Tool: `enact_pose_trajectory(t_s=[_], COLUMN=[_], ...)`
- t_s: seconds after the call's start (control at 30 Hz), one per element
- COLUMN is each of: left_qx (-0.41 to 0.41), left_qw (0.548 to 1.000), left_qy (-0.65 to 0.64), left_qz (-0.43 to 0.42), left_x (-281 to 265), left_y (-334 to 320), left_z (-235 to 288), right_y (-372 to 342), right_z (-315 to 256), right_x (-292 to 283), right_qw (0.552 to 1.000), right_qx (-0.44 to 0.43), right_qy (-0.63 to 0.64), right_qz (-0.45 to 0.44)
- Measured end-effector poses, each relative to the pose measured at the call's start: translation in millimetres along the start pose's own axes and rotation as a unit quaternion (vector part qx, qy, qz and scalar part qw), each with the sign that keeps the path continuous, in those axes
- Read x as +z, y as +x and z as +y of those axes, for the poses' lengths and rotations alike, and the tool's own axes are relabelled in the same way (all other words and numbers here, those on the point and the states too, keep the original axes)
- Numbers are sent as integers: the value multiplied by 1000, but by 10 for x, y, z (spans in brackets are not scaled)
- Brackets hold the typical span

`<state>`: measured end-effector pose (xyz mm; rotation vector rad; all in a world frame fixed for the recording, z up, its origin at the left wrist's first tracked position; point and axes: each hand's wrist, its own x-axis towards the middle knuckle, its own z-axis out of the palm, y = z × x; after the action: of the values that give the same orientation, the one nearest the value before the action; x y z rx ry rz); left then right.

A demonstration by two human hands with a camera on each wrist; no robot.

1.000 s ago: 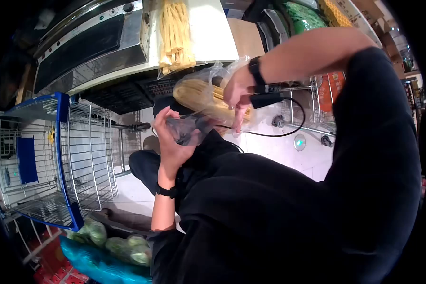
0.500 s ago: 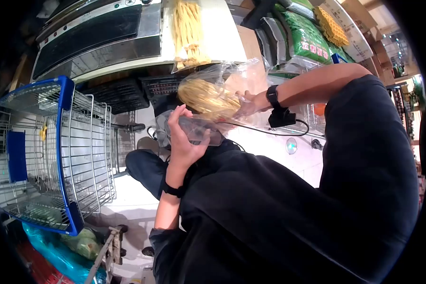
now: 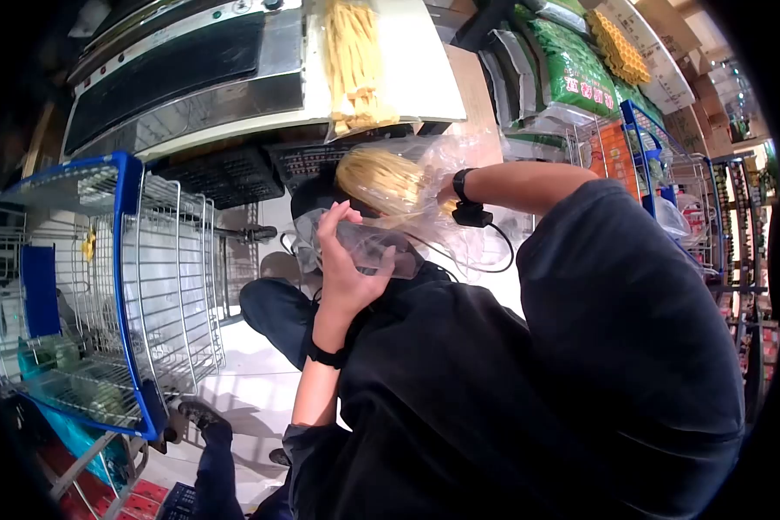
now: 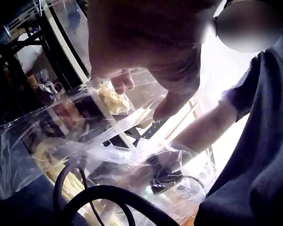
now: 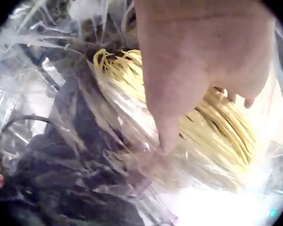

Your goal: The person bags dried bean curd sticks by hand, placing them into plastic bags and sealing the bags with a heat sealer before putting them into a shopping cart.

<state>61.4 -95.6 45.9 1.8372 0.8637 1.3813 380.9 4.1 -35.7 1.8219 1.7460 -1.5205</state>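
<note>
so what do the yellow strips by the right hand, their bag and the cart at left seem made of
Yellow strips: probably a noodle-like food, matte, judging by their dull, bendy look; exact kind unclear.
Bag: thin, glossy plastic film, as it crinkles and shows the strips through.
Cart: likely metal wire, going by its shine; its blue edge looks like smooth plastic.

Cart point(image 3: 123, 277) at frame left; counter point(image 3: 416, 69) top centre, 1 strip bundle point(image 3: 354, 65) on it; below, 2nd bundle point(image 3: 381, 180) in bag point(image 3: 442, 156), left hand point(image 3: 345, 276) lower left of it, right hand point(image 5: 193, 66) at right end; sacks point(image 3: 568, 74) upper right.
</note>
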Motion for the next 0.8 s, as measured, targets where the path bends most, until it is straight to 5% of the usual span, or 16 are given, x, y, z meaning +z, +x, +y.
enact_pose_trajectory(t_s=[0.1, 0.13, 0.23, 0.37, 0.53, 0.7, 0.73, 0.77, 0.8], left_qx=[-2, -12, -32, -55, -68, -64, -62, -60, -62], left_qw=[1000, 1000, 999, 998, 997, 997, 997, 997, 997], left_qy=[-26, -25, -27, -29, -31, -30, -33, -37, -36], left_qz=[-12, -14, -23, -30, -31, -25, -25, -24, -25], left_x=[77, 93, 145, 183, 174, 195, 198, 199, 201], left_y=[8, 18, 28, 55, 5, -22, -21, -23, -32], left_z=[-24, 6, 49, 87, 51, 42, 46, 44, 50], right_y=[-108, 130, 49, 280, 478, 587, 736, 851, 882], right_z=[-5, 111, 17, -5, 201, 281, 262, 270, 397], right_x=[-67, -22, -172, 22, -53, -12, -17, -9, 33], right_qw=[999, 988, 984, 937, 950, 950, 835, 639, 668], right_qx=[47, 111, 94, 37, -54, -23, -132, -228, -253], right_qy=[-6, -45, -150, -346, -296, -303, -528, -701, -678], right_qz=[26, 102, 23, 42, 85, 71, -79, -221, -171])
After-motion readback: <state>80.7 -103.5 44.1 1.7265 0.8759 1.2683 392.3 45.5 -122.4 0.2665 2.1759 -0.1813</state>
